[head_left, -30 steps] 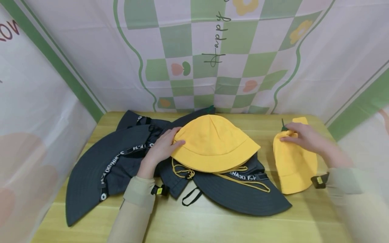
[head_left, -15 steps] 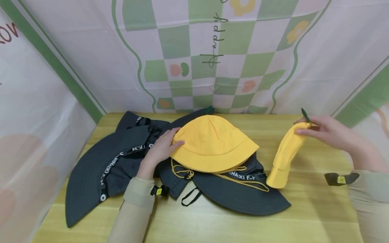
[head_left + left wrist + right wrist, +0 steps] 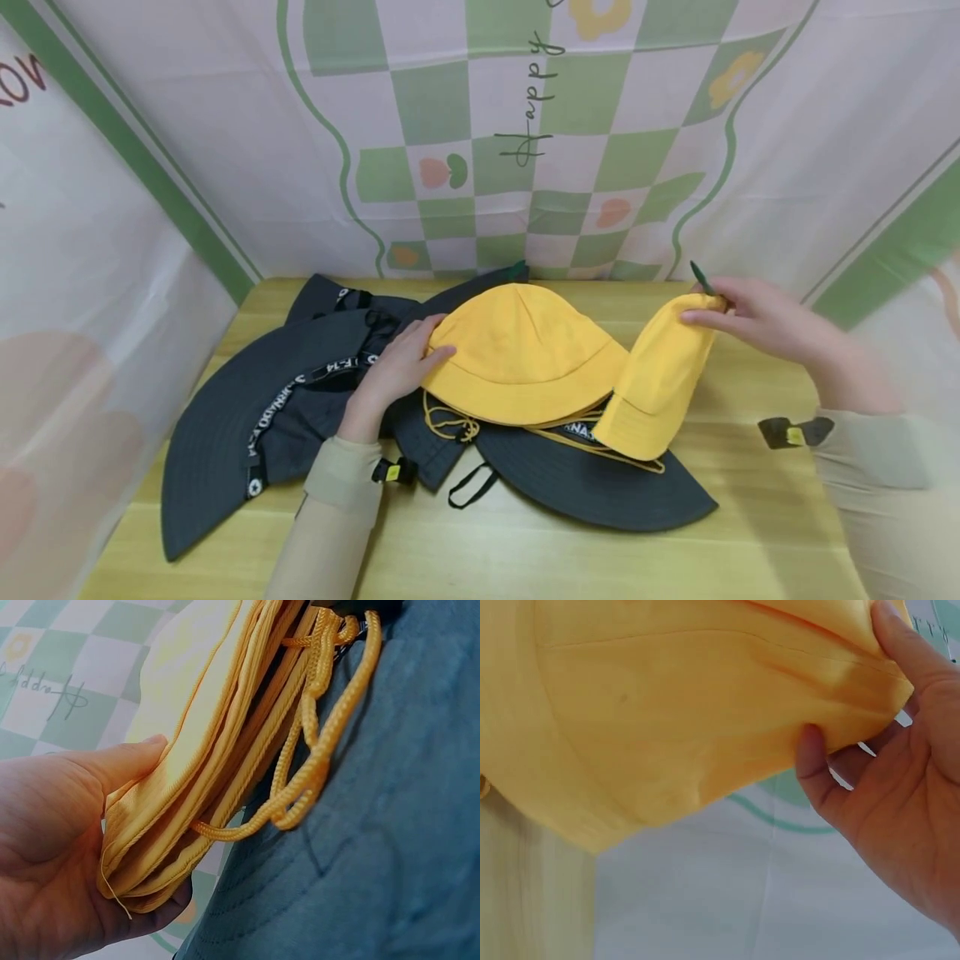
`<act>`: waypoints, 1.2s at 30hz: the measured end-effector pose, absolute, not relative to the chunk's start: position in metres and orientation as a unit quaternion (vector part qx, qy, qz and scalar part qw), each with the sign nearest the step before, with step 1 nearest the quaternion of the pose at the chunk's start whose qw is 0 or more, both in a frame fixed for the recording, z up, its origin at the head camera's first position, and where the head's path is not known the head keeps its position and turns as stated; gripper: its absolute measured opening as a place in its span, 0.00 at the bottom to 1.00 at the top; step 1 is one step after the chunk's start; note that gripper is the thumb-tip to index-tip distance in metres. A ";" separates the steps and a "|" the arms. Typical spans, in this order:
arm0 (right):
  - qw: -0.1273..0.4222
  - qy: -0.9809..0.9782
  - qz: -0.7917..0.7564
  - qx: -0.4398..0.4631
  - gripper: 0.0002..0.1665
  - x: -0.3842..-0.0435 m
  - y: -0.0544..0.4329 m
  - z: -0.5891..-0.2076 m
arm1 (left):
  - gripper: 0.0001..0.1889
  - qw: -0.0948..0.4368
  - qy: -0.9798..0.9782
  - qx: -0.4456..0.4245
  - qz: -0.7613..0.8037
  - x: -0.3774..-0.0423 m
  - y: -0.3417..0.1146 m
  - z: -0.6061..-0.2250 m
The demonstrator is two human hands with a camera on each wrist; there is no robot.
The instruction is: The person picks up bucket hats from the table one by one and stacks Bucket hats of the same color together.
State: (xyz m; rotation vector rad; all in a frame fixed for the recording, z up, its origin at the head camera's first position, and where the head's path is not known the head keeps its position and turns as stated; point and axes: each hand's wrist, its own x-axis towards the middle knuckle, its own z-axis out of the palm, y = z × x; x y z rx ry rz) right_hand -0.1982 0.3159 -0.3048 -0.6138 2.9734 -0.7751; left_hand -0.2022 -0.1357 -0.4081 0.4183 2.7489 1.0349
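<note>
A folded yellow bucket hat [image 3: 517, 350] lies over dark hats near the middle of the table. My left hand [image 3: 401, 362] grips its left edge, and the left wrist view shows thumb and fingers around several yellow fabric layers [image 3: 180, 802] with a yellow cord hanging beside them. My right hand [image 3: 757, 317] pinches the crown of a second yellow hat [image 3: 656, 379], topped by a green stem [image 3: 702, 277]. That hat hangs tilted, its brim overlapping the right end of the first in the head view; whether they touch, I cannot tell. Fingertips [image 3: 810, 746] press its cloth.
Dark bucket hats with lettered bands lie at left [image 3: 217, 417] and under the yellow one [image 3: 592, 492]. A black strap loop [image 3: 474, 487] lies on the wooden table [image 3: 570, 558]. Printed cloth [image 3: 600, 167] hangs behind the table and at both sides.
My right hand has lifted the second yellow hat off the table's right side, swung it right, then brought it left to the first one. My left hand has stayed in place.
</note>
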 end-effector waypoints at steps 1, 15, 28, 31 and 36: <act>0.001 0.950 -0.244 -0.196 0.15 -0.199 0.312 -0.304 | 0.33 0.087 0.923 0.141 0.348 -0.202 -0.136 -0.408; -0.032 0.938 -0.234 -0.255 0.20 -0.211 0.263 -0.306 | 0.33 0.083 0.924 0.140 0.345 -0.202 -0.134 -0.408; -0.019 0.938 -0.234 -0.257 0.22 -0.229 0.221 -0.316 | 0.33 0.076 0.927 0.142 0.340 -0.203 -0.134 -0.407; -0.013 0.939 -0.242 -0.244 0.23 -0.232 0.211 -0.320 | 0.33 0.075 0.928 0.144 0.336 -0.203 -0.133 -0.407; -0.018 0.937 -0.251 -0.242 0.23 -0.239 0.196 -0.329 | 0.32 0.073 0.929 0.147 0.331 -0.204 -0.133 -0.406</act>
